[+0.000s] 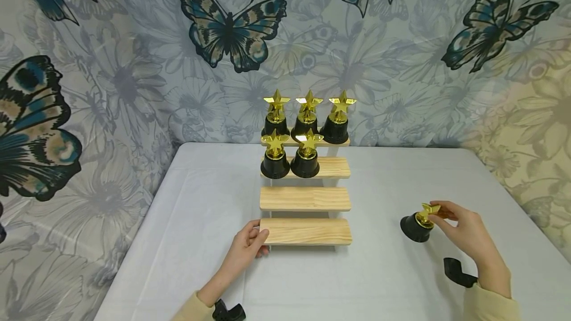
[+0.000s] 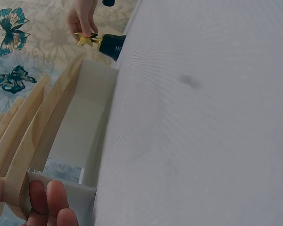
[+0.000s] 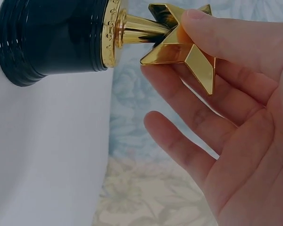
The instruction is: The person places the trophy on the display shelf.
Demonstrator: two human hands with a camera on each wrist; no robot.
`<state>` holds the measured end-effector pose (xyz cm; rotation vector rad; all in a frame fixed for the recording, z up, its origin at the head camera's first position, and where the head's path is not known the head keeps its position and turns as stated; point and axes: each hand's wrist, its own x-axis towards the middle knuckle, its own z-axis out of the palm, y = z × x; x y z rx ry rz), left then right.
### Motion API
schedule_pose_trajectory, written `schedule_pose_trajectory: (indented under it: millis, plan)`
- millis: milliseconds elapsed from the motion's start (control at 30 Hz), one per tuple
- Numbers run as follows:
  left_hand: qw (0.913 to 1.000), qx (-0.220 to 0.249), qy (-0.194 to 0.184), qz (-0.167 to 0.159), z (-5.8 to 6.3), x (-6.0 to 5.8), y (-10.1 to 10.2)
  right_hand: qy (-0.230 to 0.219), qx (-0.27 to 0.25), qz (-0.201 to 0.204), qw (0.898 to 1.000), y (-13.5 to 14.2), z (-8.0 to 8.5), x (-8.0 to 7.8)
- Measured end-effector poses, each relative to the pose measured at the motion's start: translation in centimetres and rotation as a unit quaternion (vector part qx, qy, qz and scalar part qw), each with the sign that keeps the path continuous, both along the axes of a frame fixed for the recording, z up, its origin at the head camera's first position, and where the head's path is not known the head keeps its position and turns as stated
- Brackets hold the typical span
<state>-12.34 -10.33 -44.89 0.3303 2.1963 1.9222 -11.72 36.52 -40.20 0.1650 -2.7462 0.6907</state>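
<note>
My right hand (image 1: 468, 234) pinches the gold star of a small star trophy (image 1: 416, 229) between thumb and fingers, at the right of the table. In the right wrist view the black base (image 3: 52, 37) of this trophy is at the white tabletop; whether it rests there I cannot tell. My left hand (image 1: 245, 245) grips the left end of the lowest wooden shelf (image 1: 308, 232) of a stepped display stand, thumb on top and fingers below. Three star trophies (image 1: 306, 122) stand on the top shelf. Two more trophies (image 1: 305, 161) occupy the left and middle of the second shelf.
The third shelf (image 1: 305, 198) shows bare wood. A white cloth (image 1: 200, 187) covers the table, which meets butterfly-patterned hangings (image 1: 134, 88) at the back and sides. Black wrist bands or mounts (image 1: 458, 272) sit at both wrists.
</note>
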Motion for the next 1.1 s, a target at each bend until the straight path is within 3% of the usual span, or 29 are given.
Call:
schedule_pose_trajectory:
  millis: [300, 600, 1100]
  plan:
    - [1.0, 0.001, -0.006, -0.001, 0.1, 0.1, 0.0, 0.022, -0.001, 0.015, 1.0, -0.2, 0.7, -0.2]
    - [1.0, -0.005, 0.0, 0.001, 0.3, 0.1, -0.1, 0.014, -0.006, 0.016, 1.0, -1.5, 2.4, -1.2]
    - [1.0, -0.003, -0.002, 0.0, 0.3, 0.1, -0.1, 0.108, -0.036, 0.058, 0.992, -5.2, 7.2, -3.2]
